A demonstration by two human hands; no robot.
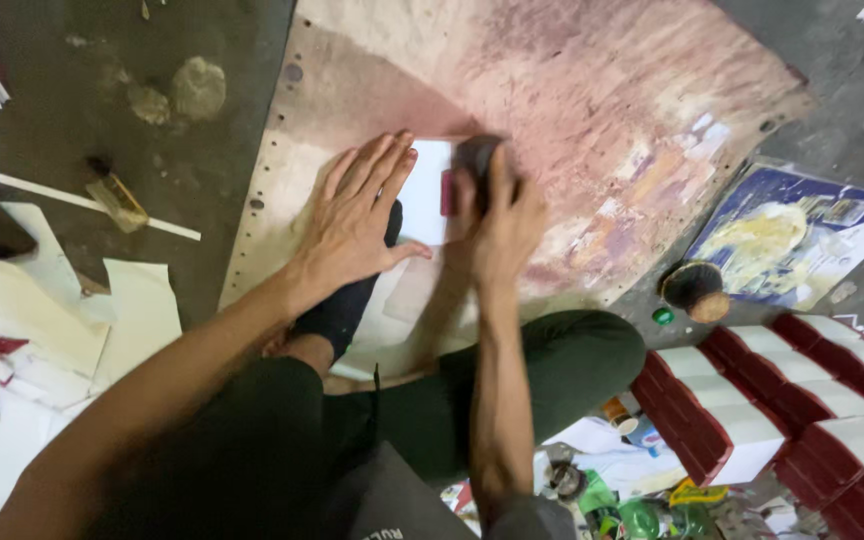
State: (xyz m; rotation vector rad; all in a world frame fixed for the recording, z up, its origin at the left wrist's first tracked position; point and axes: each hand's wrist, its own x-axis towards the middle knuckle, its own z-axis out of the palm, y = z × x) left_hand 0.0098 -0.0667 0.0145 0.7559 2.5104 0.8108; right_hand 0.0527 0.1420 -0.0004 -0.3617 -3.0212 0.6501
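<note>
Dark-trousered knees point(252, 440) overhang stained board point(592, 110) on grey floor point(82, 100).

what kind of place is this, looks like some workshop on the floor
Probably a small hand workshop for bookbinding or box covering, worked from the floor. A glue-stained work board lies under the left hand and right hand, stacks of red-and-white covered pieces sit nearby, and paper offcuts litter the concrete.
</note>
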